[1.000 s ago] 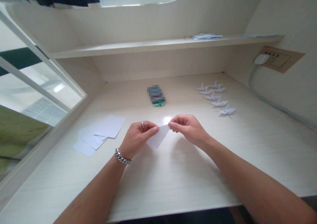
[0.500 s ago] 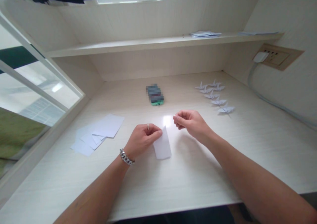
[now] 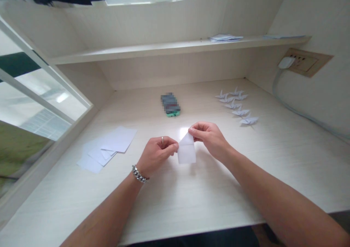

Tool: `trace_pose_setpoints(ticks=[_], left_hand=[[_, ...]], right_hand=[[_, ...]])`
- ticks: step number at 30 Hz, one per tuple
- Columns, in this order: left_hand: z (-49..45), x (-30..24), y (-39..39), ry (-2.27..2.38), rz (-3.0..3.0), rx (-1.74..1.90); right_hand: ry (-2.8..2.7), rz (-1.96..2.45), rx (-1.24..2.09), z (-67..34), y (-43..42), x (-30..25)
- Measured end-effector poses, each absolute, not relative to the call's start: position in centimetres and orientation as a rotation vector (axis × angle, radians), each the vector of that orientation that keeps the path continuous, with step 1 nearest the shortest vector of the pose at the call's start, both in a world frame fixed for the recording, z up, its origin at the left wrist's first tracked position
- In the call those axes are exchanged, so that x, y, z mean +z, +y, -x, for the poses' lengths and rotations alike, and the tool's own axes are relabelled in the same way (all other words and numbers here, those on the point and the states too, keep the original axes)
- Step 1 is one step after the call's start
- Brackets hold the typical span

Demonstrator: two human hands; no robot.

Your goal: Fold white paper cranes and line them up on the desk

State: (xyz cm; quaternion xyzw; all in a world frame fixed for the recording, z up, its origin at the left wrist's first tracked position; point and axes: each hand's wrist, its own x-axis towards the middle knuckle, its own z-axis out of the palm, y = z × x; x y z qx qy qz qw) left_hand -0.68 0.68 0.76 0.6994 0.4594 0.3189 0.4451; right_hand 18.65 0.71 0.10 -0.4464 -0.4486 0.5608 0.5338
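Between my hands hangs a small white sheet of paper [image 3: 187, 153], slightly above the desk, with a crease across it and a slanted upper edge. My left hand [image 3: 158, 151], with a ring and a chain bracelet, pinches its left edge between thumb and fingers. At the paper's upper right corner, my right hand [image 3: 209, 134] is closed in a pinch, the other fingers curled. Several loose white paper sheets [image 3: 120, 137] lie overlapping to the left of my left hand. Beyond my right hand stand several folded paper cranes [image 3: 240, 112] in a loose cluster.
A blurred-out dark phone-like object [image 3: 171, 104] with a green edge lies mid-desk. Above the desk [image 3: 164, 207] runs a shelf [image 3: 153, 50] bearing stacked papers [image 3: 225, 38]. On the right wall, a socket [image 3: 306, 62] holds a plug whose cable [image 3: 300, 115] trails along the desk's right side.
My right hand, before apart from the paper, now grips its upper right corner. The paper has turned and shifted a little right and up, while my left hand stays nearly still.
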Motion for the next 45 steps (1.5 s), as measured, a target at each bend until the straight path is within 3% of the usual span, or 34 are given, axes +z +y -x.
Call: trace_pose_setpoints(ticks=[6,28,45], left_hand=[[0.9,0.9,0.9,1.143,-1.644,0.851],[0.5,0.1,1.1,1.116,-1.598,0.866],[0.4,0.4,0.8,1.133,-1.652,0.767]], right_hand=[[-0.942,1.067,1.261,-20.2,1.2,0.8],[-1.529,1.151,1.288,-17.9,0.3,-1.4],[-1.264,1.158,1.256,-18.0,0.4,-0.5]])
